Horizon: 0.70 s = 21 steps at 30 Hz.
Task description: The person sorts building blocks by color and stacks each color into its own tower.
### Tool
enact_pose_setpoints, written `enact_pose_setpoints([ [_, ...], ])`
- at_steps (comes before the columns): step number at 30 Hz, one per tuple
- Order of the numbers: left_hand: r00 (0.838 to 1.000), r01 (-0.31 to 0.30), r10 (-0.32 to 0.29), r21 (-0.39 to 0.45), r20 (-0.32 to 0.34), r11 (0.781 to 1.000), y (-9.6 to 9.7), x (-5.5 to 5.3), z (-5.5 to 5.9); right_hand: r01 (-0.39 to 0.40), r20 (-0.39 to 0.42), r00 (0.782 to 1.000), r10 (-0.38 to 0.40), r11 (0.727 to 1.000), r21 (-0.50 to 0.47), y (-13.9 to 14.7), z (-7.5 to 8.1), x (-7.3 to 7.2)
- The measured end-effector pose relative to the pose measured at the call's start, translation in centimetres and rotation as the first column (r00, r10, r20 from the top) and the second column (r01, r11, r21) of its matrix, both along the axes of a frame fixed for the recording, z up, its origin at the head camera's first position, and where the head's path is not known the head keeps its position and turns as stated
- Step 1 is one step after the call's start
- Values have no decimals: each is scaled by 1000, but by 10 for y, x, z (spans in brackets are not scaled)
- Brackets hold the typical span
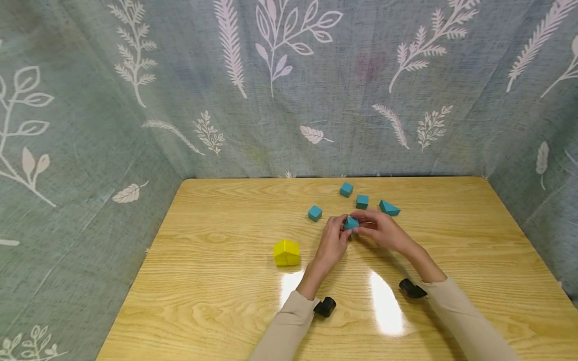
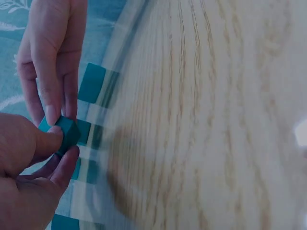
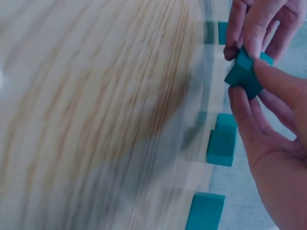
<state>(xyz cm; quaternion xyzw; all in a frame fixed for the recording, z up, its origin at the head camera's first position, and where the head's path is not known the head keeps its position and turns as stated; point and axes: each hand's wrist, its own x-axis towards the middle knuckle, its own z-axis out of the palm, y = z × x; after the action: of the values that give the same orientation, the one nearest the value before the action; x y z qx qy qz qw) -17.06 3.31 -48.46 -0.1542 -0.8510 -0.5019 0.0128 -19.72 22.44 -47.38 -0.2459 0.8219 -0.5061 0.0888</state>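
Both hands meet above the wooden table and hold a blue block [image 1: 350,223] between them. My left hand [image 1: 333,244] pinches it from the left with thumb and fingers. From the right, my right hand [image 1: 385,231] also grips it by thumb and fingertips. Slanted faces show on the block [image 3: 243,75] in the right wrist view; fingers cover part of it, and I cannot tell whether it is one piece or two pressed together. Nearest to the hands lie a blue cube [image 1: 315,213] on the left and another blue cube [image 1: 362,202] just beyond.
Farther back sits a third blue cube [image 1: 346,189], with a blue triangular block [image 1: 390,208] to the right. A yellow house-shaped block [image 1: 286,252] with visible seams stands left of the left hand. Patterned grey-blue cloth [image 1: 289,125] hangs around the wooden table [image 1: 203,301].
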Motion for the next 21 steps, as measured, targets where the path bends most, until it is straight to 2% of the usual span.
enact_pose_setpoints([
  [6,1000,10,-11,54,23,998,-4,8,1,-27,55,998,29,999,-40,5,1,7],
  [9,1000,22,-23,63,20,998,-6,13,1,-53,55,997,57,997,-63,7,-1,11],
  [15,997,62,-61,26,-36,998,-12,20,0,-76,54,995,80,994,-72,8,-3,17],
  [21,996,85,-85,7,-32,996,-18,27,0,-90,35,995,93,993,-74,6,-3,26],
])
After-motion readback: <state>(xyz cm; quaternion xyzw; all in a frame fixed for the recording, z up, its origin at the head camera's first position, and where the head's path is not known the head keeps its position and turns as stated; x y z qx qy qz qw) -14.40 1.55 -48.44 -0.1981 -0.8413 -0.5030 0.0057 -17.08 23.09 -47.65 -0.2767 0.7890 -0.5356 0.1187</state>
